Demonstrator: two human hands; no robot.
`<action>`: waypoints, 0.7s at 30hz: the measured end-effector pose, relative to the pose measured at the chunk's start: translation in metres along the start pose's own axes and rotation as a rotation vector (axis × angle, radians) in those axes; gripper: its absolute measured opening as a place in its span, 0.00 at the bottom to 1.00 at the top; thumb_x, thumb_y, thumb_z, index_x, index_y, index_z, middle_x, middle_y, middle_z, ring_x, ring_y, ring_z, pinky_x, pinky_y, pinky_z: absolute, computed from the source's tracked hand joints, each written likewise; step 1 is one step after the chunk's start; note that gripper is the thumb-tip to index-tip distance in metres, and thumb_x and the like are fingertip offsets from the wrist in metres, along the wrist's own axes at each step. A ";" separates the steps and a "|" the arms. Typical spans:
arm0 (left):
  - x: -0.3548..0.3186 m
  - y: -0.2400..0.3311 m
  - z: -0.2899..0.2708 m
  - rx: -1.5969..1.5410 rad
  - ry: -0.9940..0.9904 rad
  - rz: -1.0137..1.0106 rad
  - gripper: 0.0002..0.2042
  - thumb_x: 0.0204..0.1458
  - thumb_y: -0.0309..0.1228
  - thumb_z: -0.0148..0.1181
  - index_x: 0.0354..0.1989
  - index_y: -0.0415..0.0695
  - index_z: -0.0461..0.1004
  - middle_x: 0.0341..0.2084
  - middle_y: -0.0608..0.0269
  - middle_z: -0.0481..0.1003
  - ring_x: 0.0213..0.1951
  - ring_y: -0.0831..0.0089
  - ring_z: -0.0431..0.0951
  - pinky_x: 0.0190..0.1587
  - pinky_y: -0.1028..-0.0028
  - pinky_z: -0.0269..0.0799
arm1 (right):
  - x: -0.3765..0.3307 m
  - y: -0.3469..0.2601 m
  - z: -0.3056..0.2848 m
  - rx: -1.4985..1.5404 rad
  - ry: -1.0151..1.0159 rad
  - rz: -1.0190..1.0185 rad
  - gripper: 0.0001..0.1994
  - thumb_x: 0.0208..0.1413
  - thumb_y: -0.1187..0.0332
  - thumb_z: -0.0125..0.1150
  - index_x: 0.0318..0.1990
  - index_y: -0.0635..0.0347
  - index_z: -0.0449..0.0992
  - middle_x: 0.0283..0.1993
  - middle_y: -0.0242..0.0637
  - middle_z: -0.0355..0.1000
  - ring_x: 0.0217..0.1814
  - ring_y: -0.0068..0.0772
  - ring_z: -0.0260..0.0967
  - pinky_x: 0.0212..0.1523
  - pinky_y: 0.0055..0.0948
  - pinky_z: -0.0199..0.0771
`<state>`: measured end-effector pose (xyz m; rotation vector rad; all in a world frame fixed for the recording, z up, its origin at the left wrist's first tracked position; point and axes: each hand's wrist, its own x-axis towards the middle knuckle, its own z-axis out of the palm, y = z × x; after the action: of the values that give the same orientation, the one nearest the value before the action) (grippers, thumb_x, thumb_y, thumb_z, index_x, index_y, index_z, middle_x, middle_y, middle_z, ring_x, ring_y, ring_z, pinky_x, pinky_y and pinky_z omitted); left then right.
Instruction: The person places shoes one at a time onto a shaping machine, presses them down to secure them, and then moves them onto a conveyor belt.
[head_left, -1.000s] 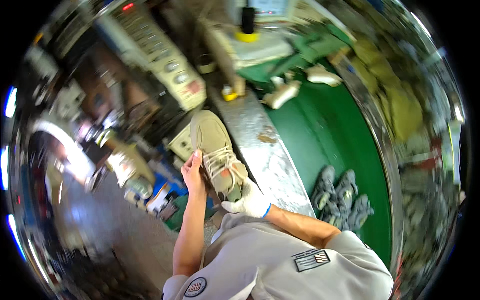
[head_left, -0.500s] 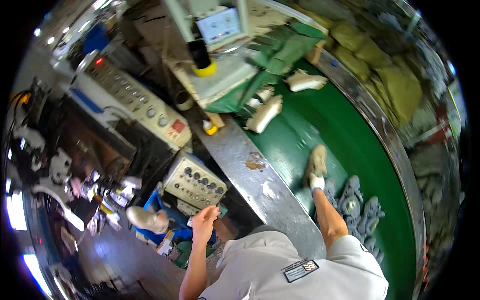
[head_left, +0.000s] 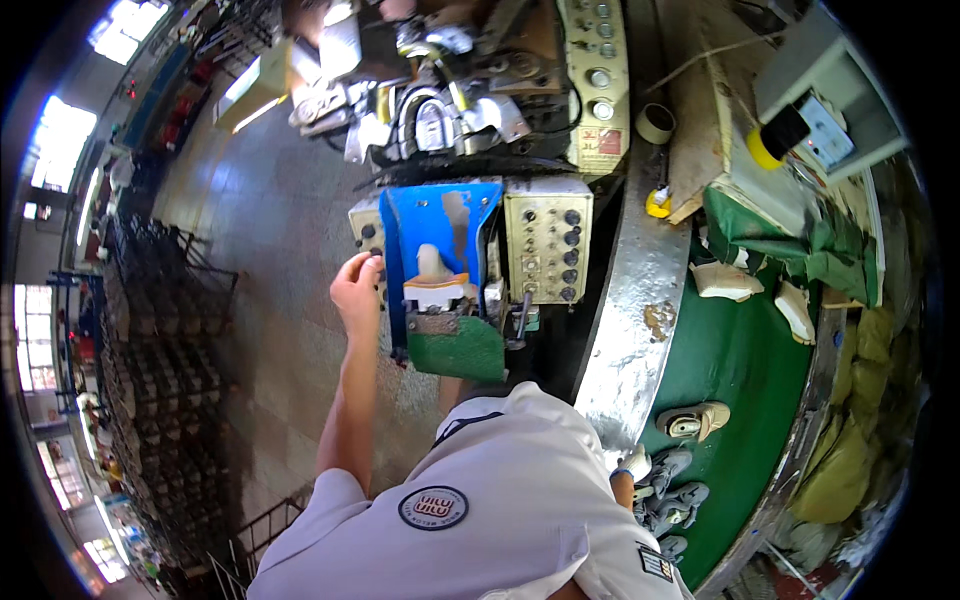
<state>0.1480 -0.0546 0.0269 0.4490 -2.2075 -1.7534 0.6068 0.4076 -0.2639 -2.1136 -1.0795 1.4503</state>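
Note:
My left hand (head_left: 358,285), bare, is raised beside the small control box (head_left: 367,240) left of the blue machine housing (head_left: 405,240). Its fingers are curled together, tips at the box's knobs; whether they grip one is hidden. Inside the housing sits a beige shoe-shaped piece (head_left: 431,262) by an orange and white pad, above a green flap (head_left: 457,350). Low on my right, my white-gloved right hand (head_left: 632,463) is over the green surface (head_left: 735,480), close to several grey shoes (head_left: 680,505). Its fingers are too small to read. A beige shoe (head_left: 695,421) lies apart from it, sole partly up.
A second control box (head_left: 548,240) flanks the housing on the right. Metal machine parts (head_left: 430,120) rise behind. A worn metal ledge (head_left: 640,330) borders the green surface, where beige uppers (head_left: 727,282) lie farther off. Dark racks (head_left: 170,350) stand left; olive sacks (head_left: 850,430) lie right.
My view has swung left toward the machine. The right hand has let go of the beige shoe, which lies on the green surface. The left hand has come up to the left control box.

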 end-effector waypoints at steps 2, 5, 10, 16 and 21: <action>0.030 -0.070 -0.033 -0.003 0.000 -0.167 0.09 0.57 0.26 0.64 0.41 0.33 0.81 0.31 0.59 0.82 0.29 0.75 0.81 0.32 0.76 0.75 | -0.017 -0.019 0.008 0.029 -0.060 -0.028 0.30 0.54 0.69 0.65 0.64 0.69 0.65 0.37 0.43 0.73 0.26 0.34 0.68 0.21 0.34 0.62; 0.032 -0.144 -0.018 0.031 -0.112 -0.439 0.12 0.51 0.28 0.68 0.40 0.32 0.82 0.27 0.60 0.81 0.26 0.75 0.79 0.28 0.77 0.72 | -0.051 -0.050 0.026 -0.088 -0.155 -0.076 0.30 0.54 0.72 0.64 0.66 0.67 0.64 0.44 0.43 0.76 0.37 0.34 0.72 0.29 0.34 0.69; 0.041 -0.154 0.049 0.722 -0.248 -0.219 0.42 0.41 0.60 0.71 0.49 0.28 0.77 0.43 0.36 0.80 0.48 0.44 0.81 0.53 0.55 0.75 | -0.104 -0.096 0.080 -0.266 -0.302 -0.325 0.31 0.56 0.68 0.64 0.67 0.73 0.64 0.50 0.45 0.76 0.36 0.30 0.72 0.29 0.31 0.72; 0.082 -0.134 0.081 0.906 -0.673 -0.041 0.24 0.43 0.55 0.66 0.33 0.44 0.83 0.35 0.47 0.82 0.38 0.50 0.83 0.42 0.55 0.77 | -0.133 -0.110 0.116 -0.415 -0.440 -0.557 0.29 0.55 0.72 0.66 0.64 0.73 0.67 0.60 0.47 0.73 0.40 0.25 0.73 0.31 0.24 0.72; 0.087 -0.108 0.044 0.854 -0.443 0.024 0.27 0.40 0.49 0.73 0.32 0.30 0.81 0.30 0.39 0.81 0.34 0.46 0.83 0.41 0.55 0.76 | -0.222 -0.148 0.135 -0.750 -0.405 -0.754 0.32 0.53 0.59 0.63 0.62 0.72 0.71 0.60 0.55 0.74 0.63 0.44 0.72 0.61 0.33 0.71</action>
<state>0.0577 -0.0747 -0.0855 0.1953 -3.2101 -0.8559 0.3873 0.3188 -0.0819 -1.4448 -2.5368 1.1847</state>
